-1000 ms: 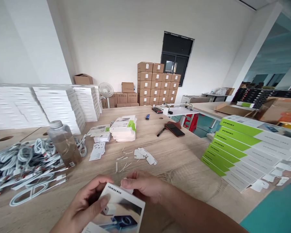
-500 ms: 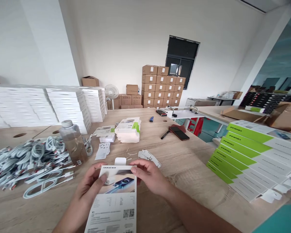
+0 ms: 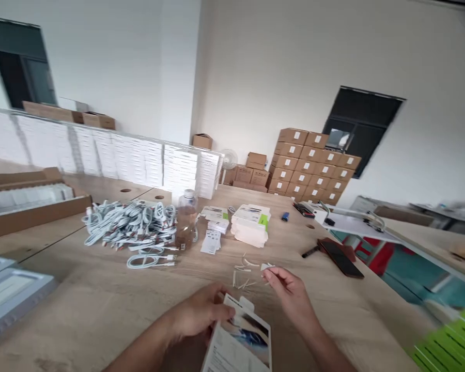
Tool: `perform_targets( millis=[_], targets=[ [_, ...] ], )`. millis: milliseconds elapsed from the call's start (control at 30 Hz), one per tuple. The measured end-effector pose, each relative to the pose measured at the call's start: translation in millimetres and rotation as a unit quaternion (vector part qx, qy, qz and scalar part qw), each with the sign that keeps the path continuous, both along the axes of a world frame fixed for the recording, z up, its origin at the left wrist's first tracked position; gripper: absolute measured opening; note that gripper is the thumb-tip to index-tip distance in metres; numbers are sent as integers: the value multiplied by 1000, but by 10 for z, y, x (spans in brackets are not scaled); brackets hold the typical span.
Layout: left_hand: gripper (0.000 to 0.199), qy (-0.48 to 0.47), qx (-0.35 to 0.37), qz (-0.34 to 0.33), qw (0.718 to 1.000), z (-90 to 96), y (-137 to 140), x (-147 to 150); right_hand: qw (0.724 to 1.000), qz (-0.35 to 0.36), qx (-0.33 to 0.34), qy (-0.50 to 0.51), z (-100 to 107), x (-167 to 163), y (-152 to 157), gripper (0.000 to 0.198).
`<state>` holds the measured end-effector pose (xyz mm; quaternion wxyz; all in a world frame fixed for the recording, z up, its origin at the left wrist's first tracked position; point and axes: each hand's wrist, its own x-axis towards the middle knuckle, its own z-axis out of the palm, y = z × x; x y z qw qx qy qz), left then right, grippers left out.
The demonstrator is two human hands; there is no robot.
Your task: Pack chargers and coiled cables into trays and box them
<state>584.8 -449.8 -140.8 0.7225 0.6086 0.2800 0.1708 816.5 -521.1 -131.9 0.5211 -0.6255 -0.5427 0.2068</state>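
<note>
My left hand [image 3: 203,315] grips a flat white printed box [image 3: 240,338] by its upper left edge, thumb on the front. The box has a picture of a blue device on it, and its small top flap [image 3: 247,304] sticks up. To the right, my right hand [image 3: 292,295] is apart from the box, low over the table. Its thumb and fingers pinch a small white card piece [image 3: 266,266], mostly hidden by the fingers. Several thin pale strips [image 3: 243,269] lie on the wood just left of that hand.
Behind are stacked flattened cartons [image 3: 250,227], printed leaflets [image 3: 211,241], a bottle [image 3: 186,219] and a heap of white cables [image 3: 134,225]. A phone [image 3: 340,257] and a black marker [image 3: 310,251] lie right. Green-and-white boxes [image 3: 451,343] stand lower right; grey trays [image 3: 17,294] lie left.
The view has swung left. My right hand has let go of the box and reached forward to the white card pieces on the table. My left hand still holds the box, which now tilts differently.
</note>
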Motion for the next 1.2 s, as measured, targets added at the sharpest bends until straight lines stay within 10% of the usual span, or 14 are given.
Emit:
perform_targets(
  millis=[300,633,833,1000,1200],
  targets=[
    [32,15,-27,-39,999,12,36,-76,933,157,-11,-324,176,-736,1155,31],
    [24,-4,-43,-25,999,-71,120,-108,945,116,2,-307,27,-839,1659,22],
    [17,-34,-112,152,981,-67,440,-218,979,32,104,-171,512,-605,1379,36],
    [27,-90,-193,262,941,-109,677,-327,972,74,220,-41,928,-494,577,9],
    [27,-129,-244,281,919,-133,690,-294,949,161,171,-211,906,-621,96,20]
  ],
)
